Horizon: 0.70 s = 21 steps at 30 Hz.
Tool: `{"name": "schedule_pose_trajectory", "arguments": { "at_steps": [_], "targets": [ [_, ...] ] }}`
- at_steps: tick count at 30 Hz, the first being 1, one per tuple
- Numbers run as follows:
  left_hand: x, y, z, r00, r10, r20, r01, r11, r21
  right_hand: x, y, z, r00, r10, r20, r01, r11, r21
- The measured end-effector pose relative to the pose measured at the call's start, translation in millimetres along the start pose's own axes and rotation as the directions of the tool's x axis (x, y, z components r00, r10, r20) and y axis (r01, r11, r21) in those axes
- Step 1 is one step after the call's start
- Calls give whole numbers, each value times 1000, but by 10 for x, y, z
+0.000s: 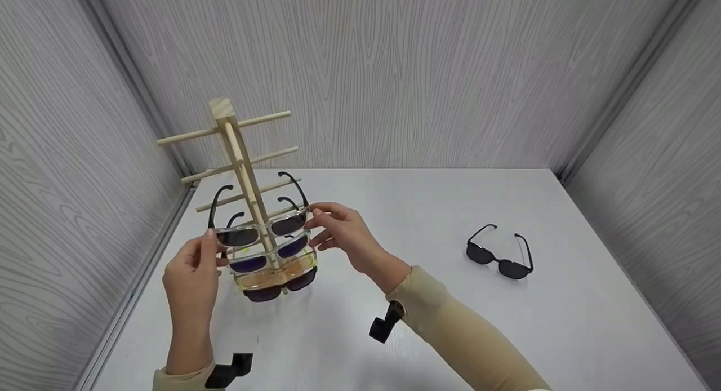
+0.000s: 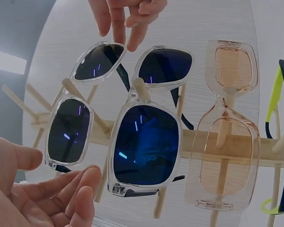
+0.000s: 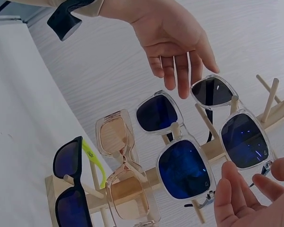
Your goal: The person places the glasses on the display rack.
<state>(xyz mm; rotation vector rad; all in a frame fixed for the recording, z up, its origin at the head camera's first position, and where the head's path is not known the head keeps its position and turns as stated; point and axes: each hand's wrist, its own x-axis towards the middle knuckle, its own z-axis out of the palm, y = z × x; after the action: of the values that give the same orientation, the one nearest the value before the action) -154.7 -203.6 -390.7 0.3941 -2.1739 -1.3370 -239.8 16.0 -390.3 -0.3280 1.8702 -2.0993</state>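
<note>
My left hand [image 1: 194,270] pinches the left hinge corner of the uppermost pair of clear-framed sunglasses [image 1: 237,236]. At the opposite hinge, my right hand [image 1: 349,233] holds the same pair between thumb and index finger, its other fingers spread loosely. Dark lenses face me, and the black temples point back past a wooden rack [image 1: 245,171]. Close up in the left wrist view, a peg end [image 2: 141,90] shows beside the blue-lensed clear sunglasses [image 2: 146,144] just below.
Lower on the rack hang peach-tinted sunglasses [image 3: 128,194] and dark sunglasses with yellow-green temples [image 3: 68,163]. Bare pegs [image 1: 265,119] stick out at the upper rack. Black sunglasses [image 1: 499,260] lie with temples unfolded on the white table [image 1: 422,222]. Panelled walls enclose the back and sides.
</note>
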Motion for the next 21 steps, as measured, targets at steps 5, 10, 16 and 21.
{"name": "schedule_pose_trajectory", "arguments": {
  "at_steps": [5, 10, 16, 21],
  "targets": [
    [-41, -40, -28, 1000, -11, -19, 11, 1000, -20, -31, 29, -77, 1000, -12, -4, 12, 1000, 13],
    [-84, -147, -17, 996, 21, -83, -28, 996, -87, -73, 99, -152, 1000, 0, -22, 1, 1000, 30],
    [-177, -272, -14, 987, 69, -144, -89, 986, -141, -142, 210, -215, 999, 26, -19, -25, 999, 40],
    [-268, -318, 0, 986, 81, -144, -101, 984, -144, -192, 320, -276, 999, 45, -21, -44, 998, 38]
  ]
}}
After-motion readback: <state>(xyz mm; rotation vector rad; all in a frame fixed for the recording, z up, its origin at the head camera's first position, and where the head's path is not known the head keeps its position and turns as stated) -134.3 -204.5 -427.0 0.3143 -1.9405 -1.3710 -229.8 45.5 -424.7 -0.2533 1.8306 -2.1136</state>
